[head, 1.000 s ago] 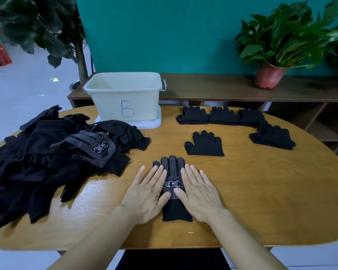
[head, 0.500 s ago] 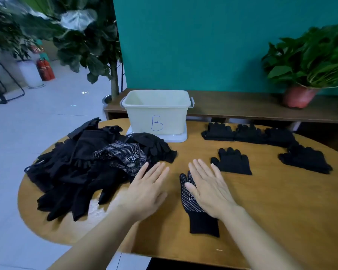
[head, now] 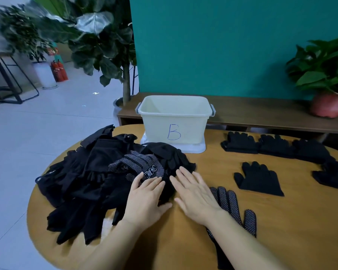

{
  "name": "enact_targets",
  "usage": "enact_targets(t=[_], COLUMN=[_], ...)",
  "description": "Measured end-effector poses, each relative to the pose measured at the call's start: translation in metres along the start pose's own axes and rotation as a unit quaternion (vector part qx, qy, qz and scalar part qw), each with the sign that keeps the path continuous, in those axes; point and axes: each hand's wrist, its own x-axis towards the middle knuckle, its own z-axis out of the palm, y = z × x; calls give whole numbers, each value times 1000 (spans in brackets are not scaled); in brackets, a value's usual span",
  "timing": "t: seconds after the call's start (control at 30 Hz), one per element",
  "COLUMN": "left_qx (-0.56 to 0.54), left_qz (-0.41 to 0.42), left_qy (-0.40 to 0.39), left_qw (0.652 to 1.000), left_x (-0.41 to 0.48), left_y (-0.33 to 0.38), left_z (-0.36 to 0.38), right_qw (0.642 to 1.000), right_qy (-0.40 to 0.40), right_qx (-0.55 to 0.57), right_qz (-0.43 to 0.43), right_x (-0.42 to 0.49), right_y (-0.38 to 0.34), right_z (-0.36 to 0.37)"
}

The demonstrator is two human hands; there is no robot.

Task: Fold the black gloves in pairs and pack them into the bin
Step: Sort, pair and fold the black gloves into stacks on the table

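Item 1. Left hand [head: 146, 199]: flat, fingers straight and slightly spread, gripping nothing. Fingertips lay on the dotted glove atop the pile [head: 139, 166]. A second earlier it had pressed the table beside the flattened glove; it had since crossed to the pile.

Item 2. Right hand [head: 195, 195]: flat, fingers straight, holding nothing, fingertips at the near right edge of the pile of black gloves [head: 82, 184]. Half a second earlier it had rested on the flattened glove. The two hands lay side by side, a narrow gap between them.

Item 3. Flattened dotted glove [head: 232, 207]: released, lying on the table [head: 290, 227] to the right of the right wrist, partly under the forearm.

Item 4. Bin [head: 174, 117]: cream, marked "B", at the far edge of the table behind the pile; no gloves visible inside. Position unchanged.

Item 5. Single plain glove [head: 259, 178]: flat on the table, right of the hands, unchanged.

Item 6. Folded gloves [head: 275, 146]: a row along the far right of the table, unchanged.
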Motion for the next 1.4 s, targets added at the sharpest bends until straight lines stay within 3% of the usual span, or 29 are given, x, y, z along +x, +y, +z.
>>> enact_targets(t=[0.27, 0.47, 0.6, 0.67, 0.77, 0.87, 1.1, 1.23, 1.3, 1.37, 1.4], left_qx=[-36, -53, -119, -224, -425, -543, -585, -573, -514, -406, -384], left_qz=[10, 9, -53, -96, -144, -163, -158, -155, -149, -164, -176], left_qy=[91, 114, 132, 141, 109, 55, 32, 8, 18, 82, 114], left_qw=[995, 992, 983, 960, 887, 822, 795, 805, 845, 895, 899], left_x=[4, 12, 35, 49, 64, 65, 58, 61, 64, 69, 71], left_y=[-10, -12, -12, -9, 1, 12, 44, 58, 63, 69, 74], left_z=[15, -10, -56, -89, -140, -167, -183, -186, -180, -173, -171], right_qw=[998, 984, 960, 910, 832, 826, 817, 819, 823, 840, 850], right_qy=[55, 167, 163, 152, 168, 146, 138, 150, 169, 186, 192], right_qx=[9, 53, 219, 368, 505, 520, 528, 518, 497, 444, 414], right_qz=[-18, -39, 56, 115, 155, 160, 188, 197, 217, 249, 261], right_x=[22, 37, 49, 55, 56, 40, 0, -14, -17, -19, -20], right_y=[-2, -3, -5, -5, -1, 1, 14, 23, 27, 29, 29], right_z=[23, 10, -38, -70, -115, -146, -179, -186, -187, -188, -188])
